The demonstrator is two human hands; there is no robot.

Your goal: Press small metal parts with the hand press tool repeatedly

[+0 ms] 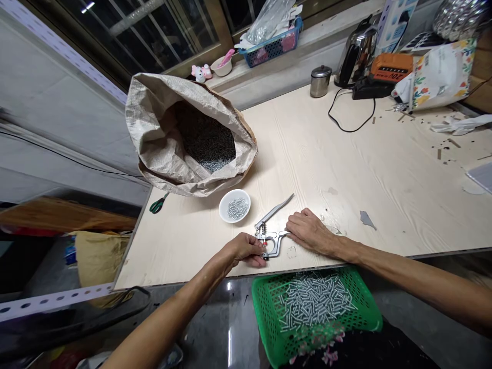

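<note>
My right hand is closed round the end of the lower handle of silver snap-fastener pliers. The upper handle of the pliers is raised away from the lower one. At the jaw end, my left hand has its fingers pinched together beside the jaws; whatever is between the fingertips is hidden. Behind the left hand stands a white bowl of small silvery metal pieces. On my lap, below the table edge, a green plastic basket holds many thin silvery metal pieces that look like screws.
A large open woven sack of dark and silvery small metal pieces stands at the left of the table. Green-handled scissors lie beside it. Farther back are a lidded metal canister, a kettle and a black cable.
</note>
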